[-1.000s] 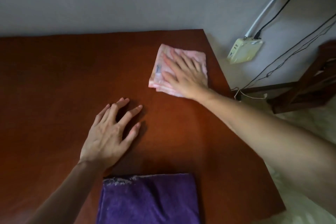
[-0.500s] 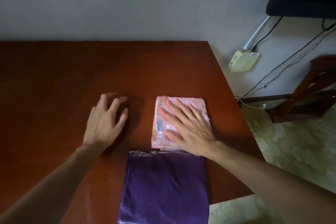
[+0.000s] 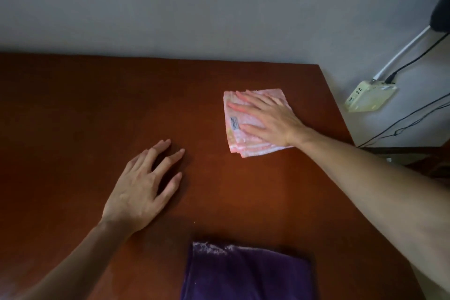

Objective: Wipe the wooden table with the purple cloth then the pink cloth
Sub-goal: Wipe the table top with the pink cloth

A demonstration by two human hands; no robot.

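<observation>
The folded pink cloth (image 3: 239, 140) lies on the wooden table (image 3: 97, 109) toward its far right corner. My right hand (image 3: 270, 118) presses flat on it, fingers straight and spread, pointing left. My left hand (image 3: 143, 190) rests on the bare wood near the middle, fingers spread and slightly arched, holding nothing. The folded purple cloth (image 3: 246, 273) lies at the near edge, below both hands and untouched.
A grey wall runs along the table's far edge. To the right, past the table's right edge, a cream power strip (image 3: 369, 96) with a white conduit and black cables sits low by the wall. A dark object (image 3: 442, 12) shows at the upper right.
My right hand has pushed the pink cloth away from the purple cloth toward the far right corner, after pulling it near a moment before. My left hand stayed on the wood.
</observation>
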